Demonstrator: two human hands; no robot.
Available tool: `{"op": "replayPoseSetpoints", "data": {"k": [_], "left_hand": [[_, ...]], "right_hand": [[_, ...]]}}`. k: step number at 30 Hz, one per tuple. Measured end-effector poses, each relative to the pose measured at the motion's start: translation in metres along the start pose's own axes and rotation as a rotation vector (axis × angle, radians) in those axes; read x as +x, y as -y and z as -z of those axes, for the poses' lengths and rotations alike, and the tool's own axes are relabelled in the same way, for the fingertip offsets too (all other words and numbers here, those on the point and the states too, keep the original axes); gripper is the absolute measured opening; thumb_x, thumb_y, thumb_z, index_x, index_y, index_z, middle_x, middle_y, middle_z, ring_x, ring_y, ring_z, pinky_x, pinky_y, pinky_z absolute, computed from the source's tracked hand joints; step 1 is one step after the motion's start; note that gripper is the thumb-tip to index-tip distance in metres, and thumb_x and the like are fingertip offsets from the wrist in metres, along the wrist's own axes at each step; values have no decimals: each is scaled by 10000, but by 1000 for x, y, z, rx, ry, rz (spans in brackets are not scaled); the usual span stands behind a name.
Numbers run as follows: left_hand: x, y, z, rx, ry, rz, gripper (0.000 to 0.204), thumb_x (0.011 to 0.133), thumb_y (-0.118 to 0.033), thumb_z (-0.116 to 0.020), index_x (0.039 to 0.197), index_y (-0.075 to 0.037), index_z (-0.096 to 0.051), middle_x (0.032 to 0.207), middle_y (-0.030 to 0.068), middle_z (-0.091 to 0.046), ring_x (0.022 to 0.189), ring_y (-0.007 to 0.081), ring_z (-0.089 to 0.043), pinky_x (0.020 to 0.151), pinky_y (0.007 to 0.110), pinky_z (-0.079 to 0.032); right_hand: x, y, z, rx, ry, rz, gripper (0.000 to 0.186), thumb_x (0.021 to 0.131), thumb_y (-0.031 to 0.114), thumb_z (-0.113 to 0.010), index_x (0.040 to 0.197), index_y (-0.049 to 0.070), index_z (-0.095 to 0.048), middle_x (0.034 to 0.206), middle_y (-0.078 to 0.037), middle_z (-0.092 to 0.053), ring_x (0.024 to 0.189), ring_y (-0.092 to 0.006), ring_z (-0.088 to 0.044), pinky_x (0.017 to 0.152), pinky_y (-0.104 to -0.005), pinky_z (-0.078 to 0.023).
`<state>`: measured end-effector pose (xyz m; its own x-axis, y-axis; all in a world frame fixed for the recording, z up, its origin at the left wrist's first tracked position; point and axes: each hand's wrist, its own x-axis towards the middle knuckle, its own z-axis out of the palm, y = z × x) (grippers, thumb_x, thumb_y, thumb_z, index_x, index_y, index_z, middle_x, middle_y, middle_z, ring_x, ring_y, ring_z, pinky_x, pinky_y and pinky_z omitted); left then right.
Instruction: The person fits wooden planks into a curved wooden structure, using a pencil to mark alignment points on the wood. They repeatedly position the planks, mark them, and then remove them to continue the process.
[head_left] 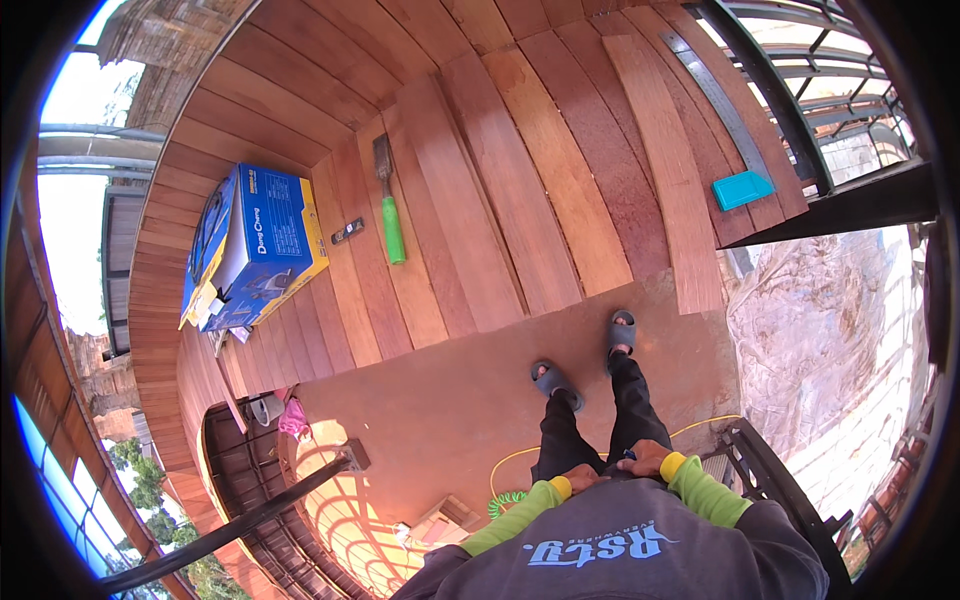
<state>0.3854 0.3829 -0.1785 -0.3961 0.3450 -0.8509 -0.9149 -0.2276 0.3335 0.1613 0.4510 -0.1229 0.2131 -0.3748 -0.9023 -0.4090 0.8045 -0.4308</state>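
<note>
The left hand (pixel 580 478) and right hand (pixel 648 459) are resting close together at the front hem of the dark shirt (pixel 700 560), their fingers looking partly curled; whether they are gripping anything I cannot tell. Farther off, a long plank (pixel 657 160) is lying on the wooden surface (pixel 535 190), its near end jutting past the edge. A cyan-handled square (pixel 742 190) is lying right of it; a green-handled chisel (pixel 393 230) is lying well left, near a blue box (pixel 268 235).

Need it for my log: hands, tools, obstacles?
Left hand and right hand at waist, grip unclear. Green-handled tool, teal-handled square lying on planks. Blue box on them, left.
</note>
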Motion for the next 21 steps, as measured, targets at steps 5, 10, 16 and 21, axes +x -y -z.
{"op": "replayPoseSetpoints", "data": {"k": [5, 10, 16, 21], "left_hand": [[-2, -57, 16, 555, -271, 43, 885, 836, -755, -341, 822, 64, -674, 801, 233, -647, 796, 372, -615, 789, 428, -449], [-22, -107, 40, 179, -303, -192, 796, 867, -700, -390, 874, 37, -691, 801, 226, -647, 786, 314, -623, 755, 383, -458], [-59, -173, 65, 99, -344, -520, 723, 950, -614, -293, 1018, -20, -698, 997, 189, -674, 995, 292, -602, 926, 345, -427], [-75, -197, 88, 374, -192, -334, 814, 933, -667, -219, 1012, -29, -718, 1059, 203, -664, 1036, 301, -588, 975, 339, -405]], "right_hand": [[-4, -15, 39, 565, -608, 96, 292, 872, 276, -574, 815, 22, -707, 642, -105, -658, 623, -216, -653, 643, -334, -509], [-26, -3, 107, 670, -788, 255, 274, 891, 193, -546, 860, -38, -691, 688, -95, -662, 631, -173, -626, 635, -316, -500], [-16, -17, 146, 800, -1010, 378, 299, 940, 248, -512, 939, -3, -674, 706, -23, -600, 431, -44, -387, 381, -221, -302], [-34, 20, 171, 1023, -1067, 365, 289, 960, 251, -505, 963, -5, -639, 718, -22, -581, 400, -25, -345, 346, -202, -247]]}}
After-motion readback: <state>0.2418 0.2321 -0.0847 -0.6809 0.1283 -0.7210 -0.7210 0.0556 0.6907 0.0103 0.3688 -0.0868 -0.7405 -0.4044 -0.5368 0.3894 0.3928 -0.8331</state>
